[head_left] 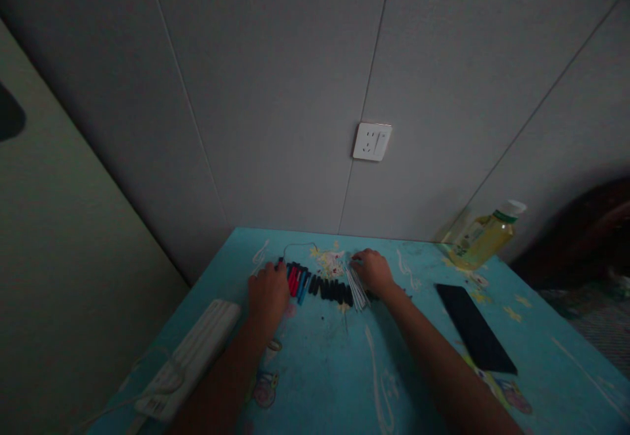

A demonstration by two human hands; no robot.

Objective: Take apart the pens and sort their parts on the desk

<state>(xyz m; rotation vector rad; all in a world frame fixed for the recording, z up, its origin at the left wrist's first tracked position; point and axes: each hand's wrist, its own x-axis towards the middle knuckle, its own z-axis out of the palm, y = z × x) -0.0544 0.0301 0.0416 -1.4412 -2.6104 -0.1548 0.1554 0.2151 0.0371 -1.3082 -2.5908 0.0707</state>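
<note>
My left hand (pixel 268 294) is at the left end of a row of small parts, its fingers curled; what they hold, if anything, is hidden. Right beside it lie red pen-like tubes (pixel 294 282) and blue ones (pixel 303 289). Several short black pieces (pixel 335 291) continue the row to the right. A bundle of thin white sticks (pixel 357 290) lies at their right end. My right hand (pixel 375 271) reaches the upper ends of these sticks, fingertips drawn together; I cannot make out what is between them. Some dark pieces are partly covered by my right forearm.
A white power strip (pixel 194 356) with a cable lies at the left. On the right are a dark flat phone-like slab (pixel 475 327) and a bottle of yellow liquid (pixel 485 239) near the wall. A wall socket (pixel 372 142) is above the blue patterned tabletop (pixel 325 369).
</note>
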